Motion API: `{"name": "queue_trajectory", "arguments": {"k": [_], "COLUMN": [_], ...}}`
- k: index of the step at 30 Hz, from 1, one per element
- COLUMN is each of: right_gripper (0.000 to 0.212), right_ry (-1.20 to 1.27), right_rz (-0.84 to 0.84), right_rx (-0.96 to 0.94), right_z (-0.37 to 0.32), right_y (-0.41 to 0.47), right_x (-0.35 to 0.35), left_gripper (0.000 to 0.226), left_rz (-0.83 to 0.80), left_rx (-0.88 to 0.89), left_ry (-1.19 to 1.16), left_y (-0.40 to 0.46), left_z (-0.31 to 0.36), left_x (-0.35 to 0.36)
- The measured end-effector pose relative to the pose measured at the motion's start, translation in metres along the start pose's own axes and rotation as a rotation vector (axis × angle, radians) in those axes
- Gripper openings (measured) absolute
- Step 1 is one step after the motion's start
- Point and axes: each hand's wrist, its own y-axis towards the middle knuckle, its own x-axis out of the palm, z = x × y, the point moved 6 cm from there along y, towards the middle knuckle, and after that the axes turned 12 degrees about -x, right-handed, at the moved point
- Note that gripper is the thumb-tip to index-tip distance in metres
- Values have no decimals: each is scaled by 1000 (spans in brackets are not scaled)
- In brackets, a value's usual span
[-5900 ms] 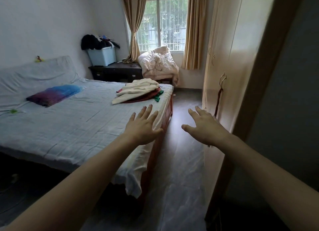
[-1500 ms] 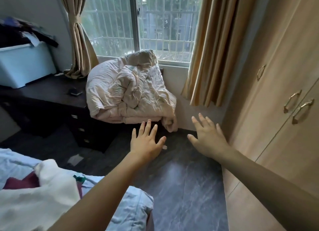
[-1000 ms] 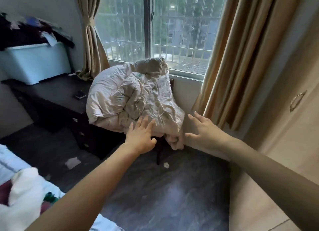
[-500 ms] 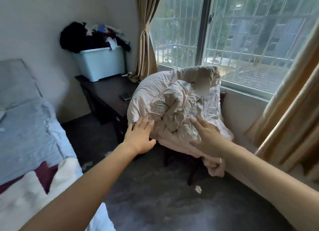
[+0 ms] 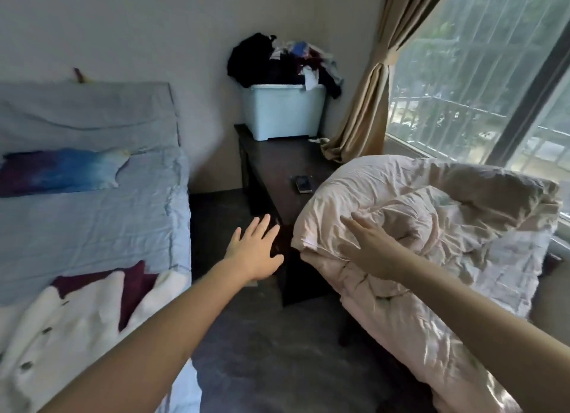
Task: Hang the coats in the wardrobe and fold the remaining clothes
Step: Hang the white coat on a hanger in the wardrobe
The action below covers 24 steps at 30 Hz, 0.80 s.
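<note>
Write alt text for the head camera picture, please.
Two bare arms reach forward in a bedroom: the right hand is over a crumpled pale quilt, the left hand open in the air. A white coat lies on the bed at left.

Hands: two, left [image 5: 254,252] and right [image 5: 368,247], centre frame. Bed [image 5: 92,221]: one, left. Pillow [image 5: 58,171]: one. White coat [image 5: 61,329]: one, lower left. Bin [image 5: 282,111]: one, upper centre. Phone [image 5: 303,184]: one. Quilt [image 5: 431,227]: one, right. Curtain [image 5: 376,82]: one.
</note>
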Motion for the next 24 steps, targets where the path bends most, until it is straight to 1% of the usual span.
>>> {"name": "queue_trajectory", "arguments": {"k": [4, 6, 10, 13, 15, 20, 24], "right_gripper": [68, 70, 71, 71, 71, 72, 71], "right_ry": [45, 68, 72, 77, 75, 75, 122], "right_rz": [-21, -73, -150, -194, -223, -275, -368], "right_rx": [-116, -193, -354, -463, -552, -811, -990], "right_z": [-14, -26, -53, -75, -92, -135, -171], "right_y": [74, 107, 158, 194, 215, 256, 263], "right_x": [19, 33, 55, 61, 61, 65, 90], "left_gripper": [71, 72, 73, 73, 73, 73, 73], "left_rz": [-10, -34, -80, -58, -34, -40, -74], "left_rx": [-170, -262, -420, -546, -658, -904, -1090], "left_ry": [9, 11, 14, 19, -26, -104, -120], "left_y": [13, 13, 8, 8, 5, -19, -59], "left_z": [-58, -86, -127, -152, -165, -175, -183], "left_x": [3, 8, 21, 18, 13, 14, 25]}}
